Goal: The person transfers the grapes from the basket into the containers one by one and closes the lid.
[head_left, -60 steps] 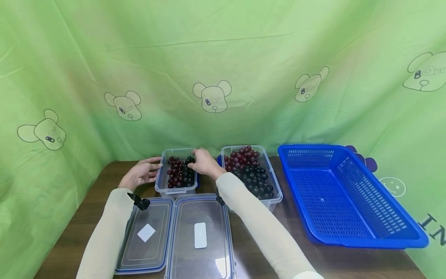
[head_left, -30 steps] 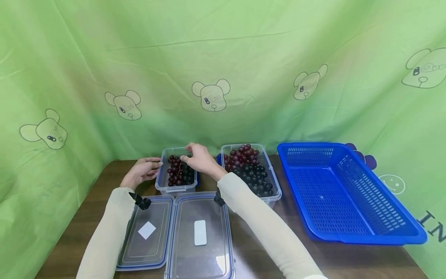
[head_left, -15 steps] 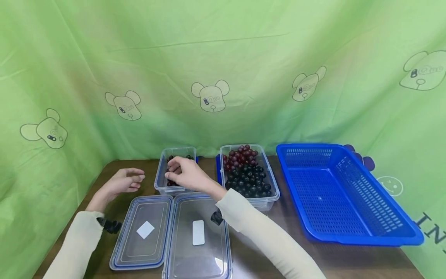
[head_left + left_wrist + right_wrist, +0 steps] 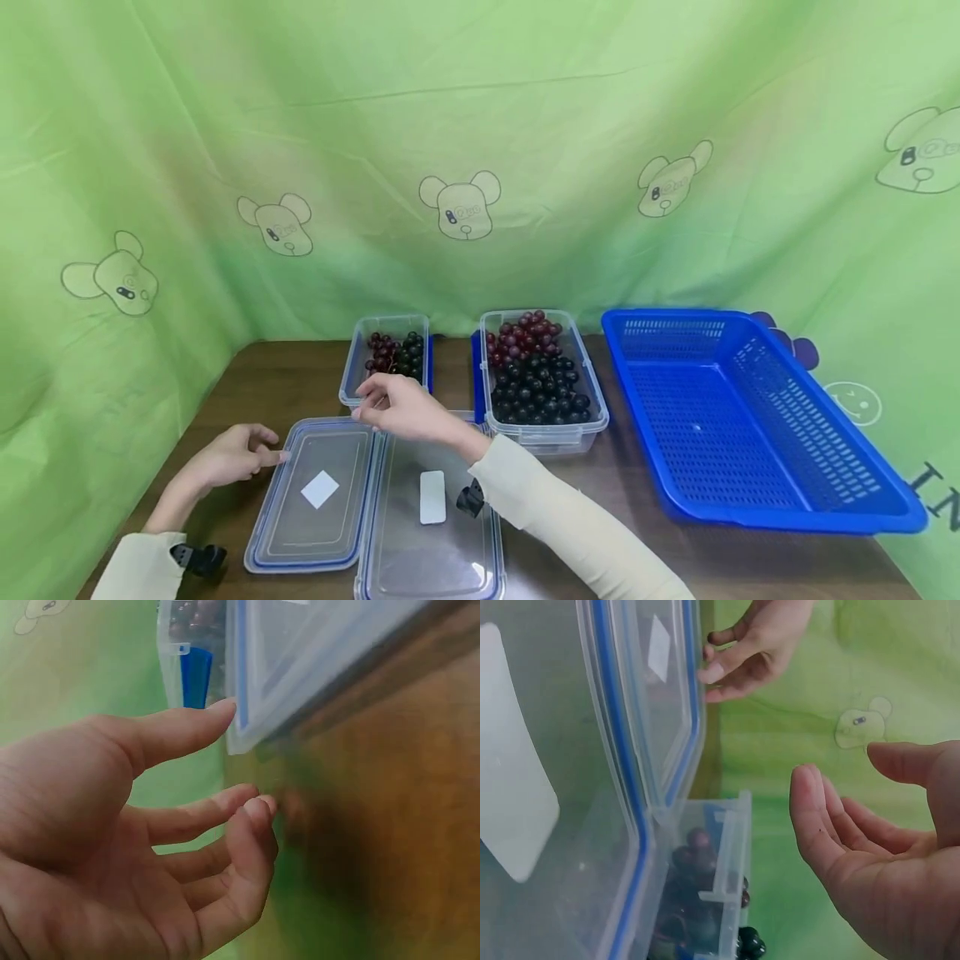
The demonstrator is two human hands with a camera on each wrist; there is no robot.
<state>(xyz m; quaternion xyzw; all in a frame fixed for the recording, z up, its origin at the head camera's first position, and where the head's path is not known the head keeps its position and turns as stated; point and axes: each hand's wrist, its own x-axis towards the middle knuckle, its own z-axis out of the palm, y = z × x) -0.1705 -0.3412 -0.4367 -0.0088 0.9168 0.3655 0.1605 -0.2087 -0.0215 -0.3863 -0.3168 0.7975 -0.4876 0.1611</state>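
My left hand point(image 4: 234, 456) is at the left edge of the smaller clear lid point(image 4: 300, 533), which bears a white diamond label. In the left wrist view the thumb point(image 4: 180, 736) reaches the lid's corner, while the other fingers curve loosely below. My right hand point(image 4: 405, 410), empty with fingers loosely bent, hovers over the far ends of the two lids. Beneath it lies the larger clear lid point(image 4: 401, 542) with a white oblong label. Just behind stands the small clear container point(image 4: 357, 358), partly covered by the right hand, holding red grapes point(image 4: 381, 348) and black grapes point(image 4: 410, 353).
A larger clear container point(image 4: 551, 435) with red and black grapes point(image 4: 536, 390) stands right of the small one. Further right sits a big blue plastic basket point(image 4: 708, 433). A green curtain point(image 4: 465, 100) hangs behind the dark wooden table point(image 4: 540, 542).
Both hands have left the small container. The left hand moved down and left to the smaller lid's edge; the right hand came back toward me over the lids. The grapes stayed inside.
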